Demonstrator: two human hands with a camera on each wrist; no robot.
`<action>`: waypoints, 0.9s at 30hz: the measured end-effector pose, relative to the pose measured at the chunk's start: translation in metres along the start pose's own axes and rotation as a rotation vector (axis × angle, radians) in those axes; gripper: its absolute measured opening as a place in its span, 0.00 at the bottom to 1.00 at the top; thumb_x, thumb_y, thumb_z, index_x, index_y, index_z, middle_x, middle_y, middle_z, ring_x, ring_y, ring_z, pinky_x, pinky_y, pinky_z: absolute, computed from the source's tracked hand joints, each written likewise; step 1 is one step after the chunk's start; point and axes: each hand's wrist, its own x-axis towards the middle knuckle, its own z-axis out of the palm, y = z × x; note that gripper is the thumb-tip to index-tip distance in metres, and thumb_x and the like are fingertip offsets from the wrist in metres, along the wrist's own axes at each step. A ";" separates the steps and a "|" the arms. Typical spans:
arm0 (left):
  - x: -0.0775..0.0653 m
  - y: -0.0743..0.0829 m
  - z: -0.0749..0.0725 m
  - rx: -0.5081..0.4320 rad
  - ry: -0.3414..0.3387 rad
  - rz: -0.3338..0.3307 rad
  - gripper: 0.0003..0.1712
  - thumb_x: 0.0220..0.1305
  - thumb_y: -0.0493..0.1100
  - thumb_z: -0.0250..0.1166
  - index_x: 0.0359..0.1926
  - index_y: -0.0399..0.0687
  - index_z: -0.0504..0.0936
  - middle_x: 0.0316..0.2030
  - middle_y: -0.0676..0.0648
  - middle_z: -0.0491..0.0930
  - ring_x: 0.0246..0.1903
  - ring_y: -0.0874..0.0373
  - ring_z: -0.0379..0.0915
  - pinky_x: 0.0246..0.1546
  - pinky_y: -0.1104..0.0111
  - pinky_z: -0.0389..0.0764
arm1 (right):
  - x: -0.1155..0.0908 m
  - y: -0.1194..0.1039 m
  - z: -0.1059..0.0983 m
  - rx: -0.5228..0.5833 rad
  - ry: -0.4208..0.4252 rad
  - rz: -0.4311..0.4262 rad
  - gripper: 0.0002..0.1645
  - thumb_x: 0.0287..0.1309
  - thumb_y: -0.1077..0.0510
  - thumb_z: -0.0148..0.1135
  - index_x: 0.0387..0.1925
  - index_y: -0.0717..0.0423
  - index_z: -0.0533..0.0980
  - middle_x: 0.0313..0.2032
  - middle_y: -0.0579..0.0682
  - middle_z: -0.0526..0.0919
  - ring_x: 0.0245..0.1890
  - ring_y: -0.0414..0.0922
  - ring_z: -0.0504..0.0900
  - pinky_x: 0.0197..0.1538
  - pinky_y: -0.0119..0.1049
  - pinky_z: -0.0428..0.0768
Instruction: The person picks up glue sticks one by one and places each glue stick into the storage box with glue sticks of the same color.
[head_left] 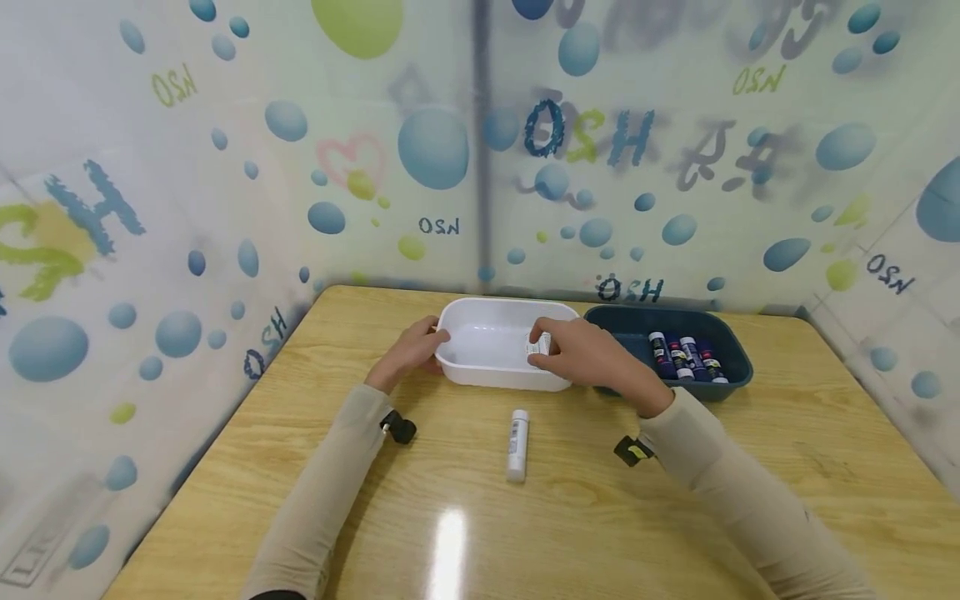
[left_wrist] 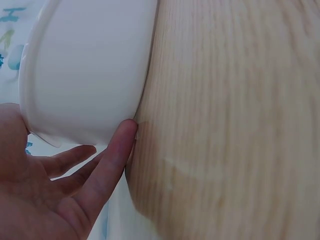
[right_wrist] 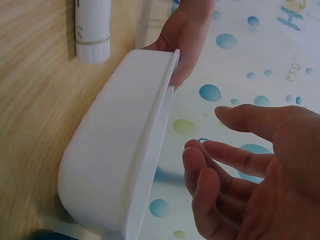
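Observation:
A white plastic tub (head_left: pixel 487 377) stands on the table. My left hand (head_left: pixel 408 354) grips its left end, thumb over the rim and fingers against the outside. One fingertip (left_wrist: pixel 127 130) touches low on the end wall in the left wrist view. Above the tub's right end is my right hand (head_left: pixel 588 350), its thumb and fingers apart; in the right wrist view nothing shows between them. A white labelled object (head_left: pixel 537 346), partly hidden by that hand, appears between thumb and finger in the head view. Nearer me on the table lies a white glue stick (head_left: pixel 517 446).
A dark blue tub (head_left: pixel 735 350) adjoins the white one on the right. Inside it lie several dark purple sticks (head_left: pixel 678 358) with white ends. The wooden table (head_left: pixel 375 517) meets walls covered in printed sheeting at the back and sides.

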 end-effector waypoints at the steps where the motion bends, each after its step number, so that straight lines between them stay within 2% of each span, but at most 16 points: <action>1: 0.000 0.000 0.000 -0.001 0.001 0.001 0.29 0.77 0.48 0.51 0.71 0.37 0.65 0.63 0.31 0.72 0.50 0.43 0.79 0.37 0.61 0.92 | -0.003 0.000 0.002 0.019 0.000 0.005 0.20 0.70 0.47 0.64 0.56 0.52 0.78 0.31 0.46 0.85 0.24 0.41 0.77 0.29 0.34 0.77; 7: -0.001 -0.001 -0.001 -0.007 0.006 0.002 0.28 0.77 0.47 0.51 0.71 0.37 0.66 0.63 0.31 0.73 0.48 0.45 0.79 0.37 0.61 0.92 | -0.016 -0.001 0.016 0.071 -0.026 0.022 0.18 0.69 0.47 0.65 0.55 0.50 0.78 0.32 0.46 0.85 0.27 0.41 0.78 0.32 0.34 0.79; 12: 0.000 0.000 0.000 0.005 0.005 -0.002 0.29 0.78 0.47 0.51 0.72 0.37 0.66 0.63 0.32 0.72 0.48 0.45 0.79 0.37 0.61 0.92 | -0.025 -0.003 0.029 0.123 -0.086 0.040 0.18 0.69 0.48 0.65 0.56 0.50 0.78 0.31 0.45 0.84 0.26 0.41 0.79 0.31 0.34 0.79; 20: 0.001 0.001 0.000 0.001 -0.003 -0.006 0.29 0.78 0.48 0.51 0.73 0.37 0.64 0.65 0.32 0.71 0.51 0.43 0.79 0.38 0.60 0.92 | -0.032 -0.009 0.039 0.155 -0.173 0.107 0.24 0.68 0.44 0.66 0.59 0.50 0.76 0.29 0.45 0.83 0.25 0.42 0.79 0.29 0.34 0.78; 27: 0.000 -0.001 0.001 0.006 0.005 -0.004 0.29 0.78 0.48 0.51 0.72 0.37 0.65 0.64 0.32 0.72 0.49 0.43 0.80 0.38 0.60 0.92 | -0.033 -0.010 0.052 0.205 -0.189 0.146 0.29 0.66 0.44 0.68 0.61 0.53 0.74 0.31 0.46 0.82 0.24 0.43 0.80 0.28 0.35 0.79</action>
